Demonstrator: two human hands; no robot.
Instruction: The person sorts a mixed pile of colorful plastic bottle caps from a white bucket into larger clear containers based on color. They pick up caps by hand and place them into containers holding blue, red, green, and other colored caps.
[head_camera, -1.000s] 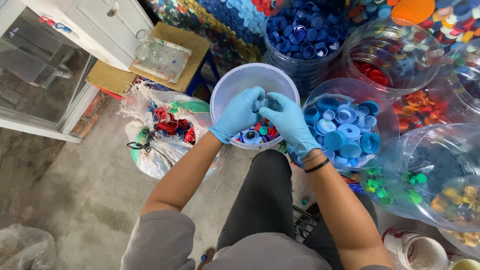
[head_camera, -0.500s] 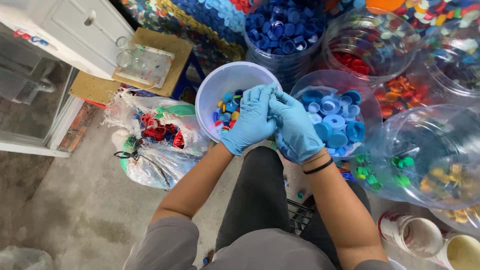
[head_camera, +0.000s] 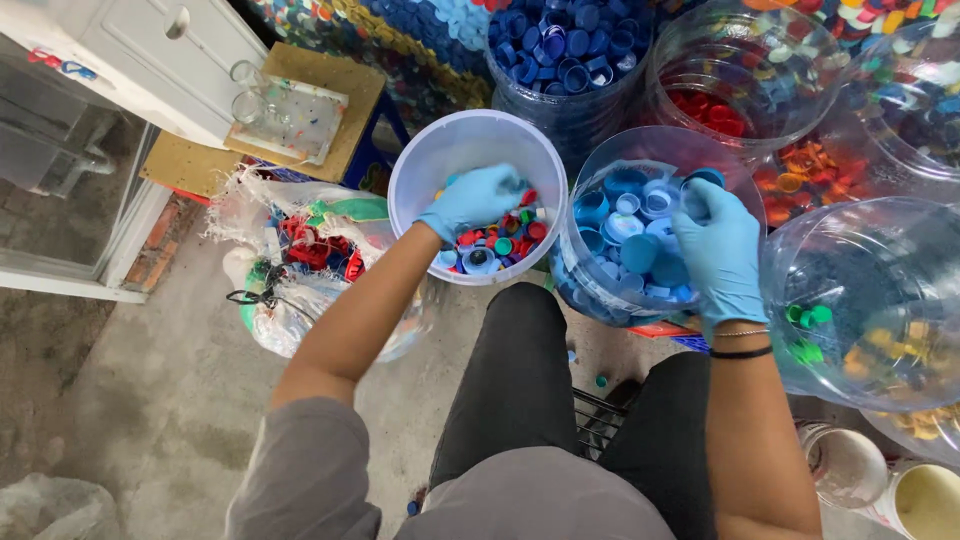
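Lying at the far left, a torn plastic bag (head_camera: 300, 270) of red and green scraps is being left on the concrete floor (head_camera: 150, 400), just below a wooden board (head_camera: 330, 80) on which a clear tray (head_camera: 290, 115) is resting. Next to the bag, a white bucket (head_camera: 420, 170) is being reached into by the left hand (head_camera: 475, 200), which is gloved in blue; its fingers are being curled down loosely onto the mixed bottle caps (head_camera: 495, 245) lying in the bucket's bottom (red, green, blue and white ones among them), and whether any cap is being gripped cannot be told. Just beside the bucket, touching it or nearly so, a clear jar of light blue caps (head_camera: 625, 240) is being covered at its right rim by the right hand (head_camera: 722, 250), also gloved in blue, with its fingers being held fairly flat and close together; a dark blue cap (head_camera: 706, 178) is showing at the fingertips, apparently being pinched there. Behind these, a jar of dark blue caps (head_camera: 565, 50) and a jar of red caps (head_camera: 720, 105) are standing. At the far right, a large clear jar (head_camera: 880, 290) is being kept with a few green caps (head_camera: 808, 320) inside.
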